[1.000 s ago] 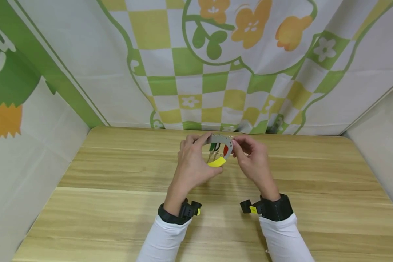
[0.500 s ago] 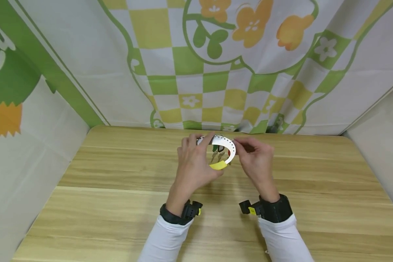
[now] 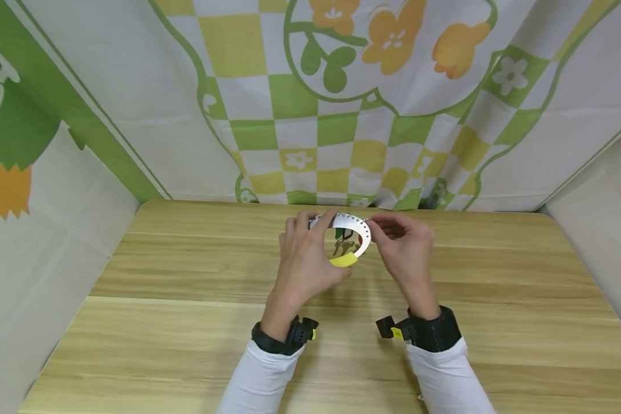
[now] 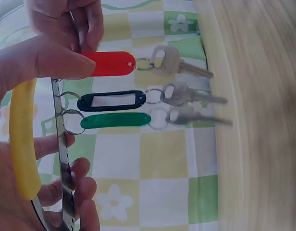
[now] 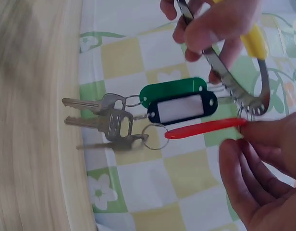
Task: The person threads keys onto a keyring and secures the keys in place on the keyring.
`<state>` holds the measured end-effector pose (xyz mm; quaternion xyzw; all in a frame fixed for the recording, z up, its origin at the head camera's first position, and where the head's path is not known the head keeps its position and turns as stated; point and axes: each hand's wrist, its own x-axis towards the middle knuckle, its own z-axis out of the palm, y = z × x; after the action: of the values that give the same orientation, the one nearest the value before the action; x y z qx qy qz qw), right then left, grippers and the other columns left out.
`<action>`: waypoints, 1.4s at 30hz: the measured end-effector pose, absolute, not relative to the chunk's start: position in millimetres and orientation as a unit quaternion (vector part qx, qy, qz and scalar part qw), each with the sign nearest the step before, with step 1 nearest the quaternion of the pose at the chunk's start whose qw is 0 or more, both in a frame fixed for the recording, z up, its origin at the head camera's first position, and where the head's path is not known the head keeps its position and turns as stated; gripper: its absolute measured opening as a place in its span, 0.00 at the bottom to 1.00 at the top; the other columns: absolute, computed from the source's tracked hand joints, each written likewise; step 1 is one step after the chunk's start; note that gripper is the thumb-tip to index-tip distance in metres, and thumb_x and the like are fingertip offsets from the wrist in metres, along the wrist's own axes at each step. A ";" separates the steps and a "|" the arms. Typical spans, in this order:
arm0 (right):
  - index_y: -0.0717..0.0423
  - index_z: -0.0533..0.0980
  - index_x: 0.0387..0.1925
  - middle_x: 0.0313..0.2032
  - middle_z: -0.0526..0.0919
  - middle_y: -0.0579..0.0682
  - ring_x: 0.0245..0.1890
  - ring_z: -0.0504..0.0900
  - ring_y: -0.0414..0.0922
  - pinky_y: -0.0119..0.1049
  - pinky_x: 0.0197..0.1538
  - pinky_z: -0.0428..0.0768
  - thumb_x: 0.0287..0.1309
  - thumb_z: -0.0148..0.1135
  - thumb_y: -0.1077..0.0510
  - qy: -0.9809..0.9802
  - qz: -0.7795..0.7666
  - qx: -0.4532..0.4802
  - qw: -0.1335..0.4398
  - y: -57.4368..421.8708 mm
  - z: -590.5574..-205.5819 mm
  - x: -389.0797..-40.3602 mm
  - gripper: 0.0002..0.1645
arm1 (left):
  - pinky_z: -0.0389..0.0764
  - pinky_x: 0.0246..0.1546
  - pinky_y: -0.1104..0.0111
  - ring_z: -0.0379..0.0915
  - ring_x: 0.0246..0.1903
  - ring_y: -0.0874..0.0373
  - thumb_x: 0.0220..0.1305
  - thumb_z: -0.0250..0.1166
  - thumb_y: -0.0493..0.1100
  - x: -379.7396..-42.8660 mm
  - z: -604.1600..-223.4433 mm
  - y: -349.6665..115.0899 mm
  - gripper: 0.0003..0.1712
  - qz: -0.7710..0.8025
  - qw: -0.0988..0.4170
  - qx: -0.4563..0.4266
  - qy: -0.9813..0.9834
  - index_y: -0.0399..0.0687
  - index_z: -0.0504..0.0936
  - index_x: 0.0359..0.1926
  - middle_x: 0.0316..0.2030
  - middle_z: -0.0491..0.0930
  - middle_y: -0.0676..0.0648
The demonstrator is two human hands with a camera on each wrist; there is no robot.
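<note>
My left hand (image 3: 305, 253) grips a curved metal key holder (image 3: 365, 241) with a row of small holes along its band and a yellow grip (image 4: 23, 139). Below the band hang a green key tag (image 5: 172, 90), a black key tag (image 4: 119, 99) with a white label, and a red key tag (image 5: 201, 129). Each tag carries a metal key (image 5: 120, 124) on a split ring. At the holder's right edge, my right hand (image 3: 406, 250) pinches the red tag's upper end by its small ring (image 5: 240, 115). Whether that ring passes through a hole is hard to see.
The wooden table (image 3: 186, 333) spreads below both hands. Behind its far edge hangs a checked, flowered cloth (image 3: 336, 132), close beyond the hands. Pale side walls (image 3: 67, 259) stand left and right.
The holder has tilted, so its grey band now looks bright white with the holes showing. My right hand has shifted slightly right and still pinches at the holder's edge.
</note>
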<state>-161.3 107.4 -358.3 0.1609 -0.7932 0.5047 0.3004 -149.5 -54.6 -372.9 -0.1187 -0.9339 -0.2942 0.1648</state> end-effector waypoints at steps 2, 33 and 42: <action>0.66 0.80 0.28 0.25 0.81 0.57 0.22 0.80 0.48 0.34 0.27 0.76 0.47 0.64 0.66 -0.790 0.511 0.151 0.305 105.9 -359.6 -161.4 0.05 | 0.60 0.46 0.54 0.58 0.52 0.47 0.22 0.77 0.56 -149.7 -373.4 -54.3 0.57 -0.291 0.161 -0.114 -0.936 0.54 0.68 0.63 0.54 0.65 0.43; 0.64 0.80 0.29 0.25 0.81 0.54 0.22 0.80 0.45 0.36 0.27 0.76 0.48 0.65 0.64 -0.790 0.555 0.108 0.239 111.3 -358.9 -162.1 0.06 | 0.61 0.46 0.54 0.58 0.51 0.48 0.25 0.76 0.58 -148.8 -373.6 -51.3 0.55 -0.305 0.143 -0.117 -0.934 0.56 0.68 0.62 0.53 0.65 0.44; 0.67 0.79 0.25 0.24 0.81 0.57 0.20 0.80 0.46 0.33 0.26 0.75 0.45 0.65 0.68 -0.780 0.541 0.155 0.274 110.3 -361.9 -163.6 0.03 | 0.62 0.44 0.54 0.58 0.51 0.47 0.23 0.76 0.58 -148.5 -373.3 -53.7 0.57 -0.288 0.141 -0.119 -0.940 0.57 0.67 0.63 0.54 0.64 0.43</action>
<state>-163.6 110.3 -361.9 0.1548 -0.7798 0.5413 0.2738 -148.5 -53.7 -373.3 -0.1195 -0.9397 -0.2879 0.1406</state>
